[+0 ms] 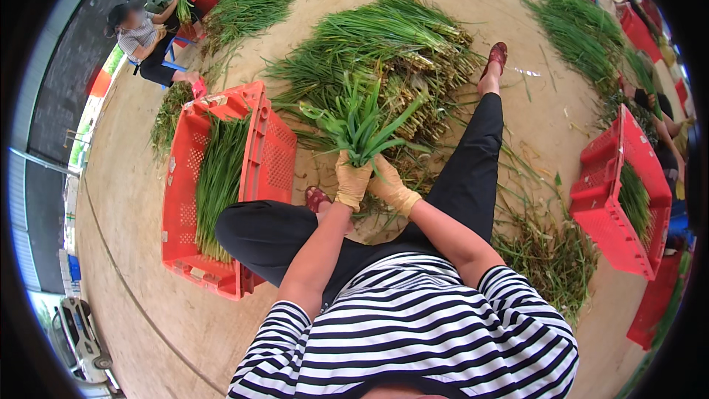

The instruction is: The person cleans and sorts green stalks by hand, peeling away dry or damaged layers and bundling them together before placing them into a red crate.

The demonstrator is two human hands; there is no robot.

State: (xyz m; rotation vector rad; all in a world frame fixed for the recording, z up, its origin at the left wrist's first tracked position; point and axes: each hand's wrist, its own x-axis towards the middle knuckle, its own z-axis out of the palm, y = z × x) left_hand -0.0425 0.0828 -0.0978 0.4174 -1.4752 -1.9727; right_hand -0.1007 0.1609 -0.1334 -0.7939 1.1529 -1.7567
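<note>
In front of my lap I hold a small bunch of chives [362, 122] upright, its green leaves fanning out away from me. My left hand [351, 183], in a yellowish glove, is closed round the lower part of the bunch. My right hand [393, 188], gloved the same way, presses against it from the other side with its fingers closed; the stalk ends are hidden by both hands. Just beyond lies a large heap of chives [391, 37], with pale, straw-covered stalk ends toward the right.
Left of my bent knee stands a red plastic crate [277, 151] with chives [218, 177] inside. Another red crate [594, 199] stands at the right. Loose trimmings [546, 251] litter the floor by my right leg. A seated person [140, 37] works far left; others sit at the right edge.
</note>
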